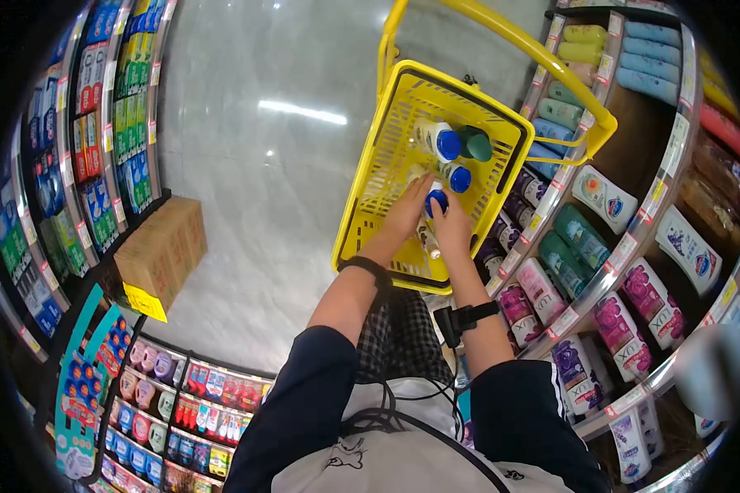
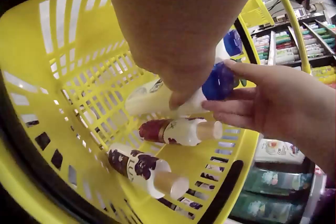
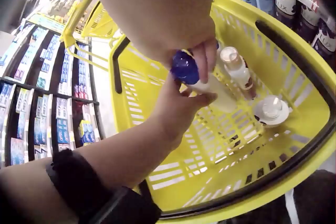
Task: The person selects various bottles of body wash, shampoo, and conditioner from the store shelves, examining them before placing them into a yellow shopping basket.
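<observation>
A white bottle with a blue cap (image 1: 437, 200) (image 2: 219, 81) (image 3: 185, 67) lies tilted inside the yellow shopping basket (image 1: 370, 185) (image 2: 79, 77) (image 3: 210, 171). My left hand (image 1: 407, 211) (image 2: 178, 90) (image 3: 178, 103) grips the bottle's white body. My right hand (image 1: 452, 226) (image 2: 262, 103) (image 3: 205, 56) pinches its blue cap end. On the basket floor below lie a maroon-labelled bottle with a beige cap (image 2: 178, 131) (image 3: 236, 66) and a purple-labelled bottle (image 2: 142, 166) (image 3: 270, 111).
Two more blue-capped bottles (image 1: 437, 140) and a green-capped one (image 1: 475, 145) lie at the basket's far end. Shelves of body wash pouches (image 1: 600, 246) stand close on the right. A cardboard box (image 1: 163, 251) sits on the floor by the left shelves (image 1: 99, 123).
</observation>
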Tool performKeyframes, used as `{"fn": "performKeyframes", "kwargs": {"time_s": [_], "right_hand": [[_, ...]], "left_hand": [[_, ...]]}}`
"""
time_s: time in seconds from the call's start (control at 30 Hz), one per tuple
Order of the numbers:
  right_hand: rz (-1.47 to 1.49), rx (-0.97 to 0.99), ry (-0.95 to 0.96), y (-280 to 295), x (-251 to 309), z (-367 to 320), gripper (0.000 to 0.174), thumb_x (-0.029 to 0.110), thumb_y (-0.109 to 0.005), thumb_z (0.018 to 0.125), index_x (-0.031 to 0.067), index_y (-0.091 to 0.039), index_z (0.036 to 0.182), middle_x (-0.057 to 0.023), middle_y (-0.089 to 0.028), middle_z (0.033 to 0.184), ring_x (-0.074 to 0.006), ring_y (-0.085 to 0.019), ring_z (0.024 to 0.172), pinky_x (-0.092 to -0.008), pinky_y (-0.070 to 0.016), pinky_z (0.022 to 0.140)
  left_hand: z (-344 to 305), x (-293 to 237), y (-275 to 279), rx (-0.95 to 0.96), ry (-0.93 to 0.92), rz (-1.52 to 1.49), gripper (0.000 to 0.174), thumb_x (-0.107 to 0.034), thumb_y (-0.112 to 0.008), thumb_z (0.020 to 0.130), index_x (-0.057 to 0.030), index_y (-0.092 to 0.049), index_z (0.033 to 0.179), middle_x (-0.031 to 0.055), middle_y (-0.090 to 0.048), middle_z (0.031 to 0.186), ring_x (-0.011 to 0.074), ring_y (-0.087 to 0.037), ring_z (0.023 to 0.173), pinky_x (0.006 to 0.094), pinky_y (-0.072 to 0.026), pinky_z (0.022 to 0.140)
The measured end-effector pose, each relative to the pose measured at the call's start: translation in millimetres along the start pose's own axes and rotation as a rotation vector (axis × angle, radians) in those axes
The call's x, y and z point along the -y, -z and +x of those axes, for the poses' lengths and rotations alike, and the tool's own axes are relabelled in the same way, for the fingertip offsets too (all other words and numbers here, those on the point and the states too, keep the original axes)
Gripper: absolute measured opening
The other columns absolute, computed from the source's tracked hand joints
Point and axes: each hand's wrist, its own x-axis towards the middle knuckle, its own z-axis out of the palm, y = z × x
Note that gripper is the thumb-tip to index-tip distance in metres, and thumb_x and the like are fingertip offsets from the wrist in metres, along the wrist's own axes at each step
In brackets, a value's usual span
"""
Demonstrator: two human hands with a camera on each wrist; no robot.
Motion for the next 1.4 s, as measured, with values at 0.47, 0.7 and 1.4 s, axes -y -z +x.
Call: {"fn": "performKeyframes", "kwargs": {"time_s": [0.47,0.7,1.4], "right_hand": [[-0.067,-0.083,0.049,-9,23,104,0.023,0.018,-0.056,0.078,0.0038,-0.049,0.095,-0.02,-0.06,0.076,-0.0368,-0.06,0.068,-0.0453,-0.0481,0.059],[0.326,-0.317,0.213,79,22,28,0.041,0.023,-0.068,0.071,0.005,-0.051,0.103,-0.0162,-0.061,0.083,-0.0339,-0.06,0.07,-0.0402,-0.0488,0.059],[-0.064,-1.244,0.491,401,-47,-549,0.048,0.016,-0.075,0.054,0.0066,-0.064,0.099,-0.0139,-0.062,0.104,-0.0192,-0.056,0.055,-0.0263,-0.0424,0.05]], "left_hand": [[86,-33,31,-0.151,0.125,-0.006,0.065,-0.016,-0.058,0.08,0.0012,-0.027,0.134,0.0154,-0.057,0.106,0.0243,-0.055,0.091,0.0334,-0.0435,0.08],[50,-117,30,-0.175,-0.111,0.108,0.078,0.006,-0.062,0.07,-0.002,-0.024,0.137,0.0166,-0.038,0.134,0.0252,-0.039,0.121,0.0326,-0.0301,0.1],[-292,-544,-148,0.524,-0.971,-0.138,0.045,-0.003,-0.06,0.077,0.0056,-0.047,0.119,0.0174,-0.054,0.116,0.0209,-0.055,0.103,0.0303,-0.0449,0.088]]}}
